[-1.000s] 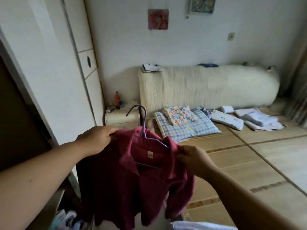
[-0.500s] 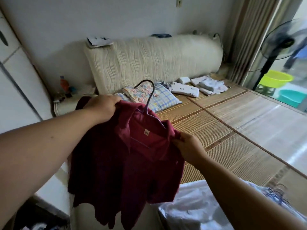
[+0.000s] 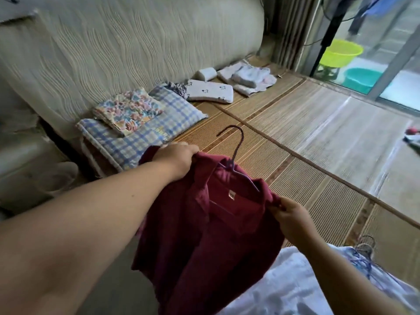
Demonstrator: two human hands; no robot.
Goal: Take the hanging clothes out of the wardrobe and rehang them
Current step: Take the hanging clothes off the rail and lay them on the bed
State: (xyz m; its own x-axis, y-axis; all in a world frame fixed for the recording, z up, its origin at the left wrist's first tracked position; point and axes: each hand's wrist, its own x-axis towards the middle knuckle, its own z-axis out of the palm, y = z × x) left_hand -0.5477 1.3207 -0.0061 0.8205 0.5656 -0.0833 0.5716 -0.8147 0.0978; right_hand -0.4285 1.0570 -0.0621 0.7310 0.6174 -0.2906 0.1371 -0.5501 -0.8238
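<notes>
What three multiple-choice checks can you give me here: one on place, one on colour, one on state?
1. Where does the floral cloth lie? A in a drawer; B on the checked pillow; C on a chair.
2. What colour is the shirt? A blue; B yellow; C maroon.
3. How is the shirt held? A by one hand; B by nobody; C by both hands.
Answers: 1 B, it rests folded on the checks. 2 C, the cloth is dark red all over. 3 C, the left hand and right hand each grip a shoulder.
</notes>
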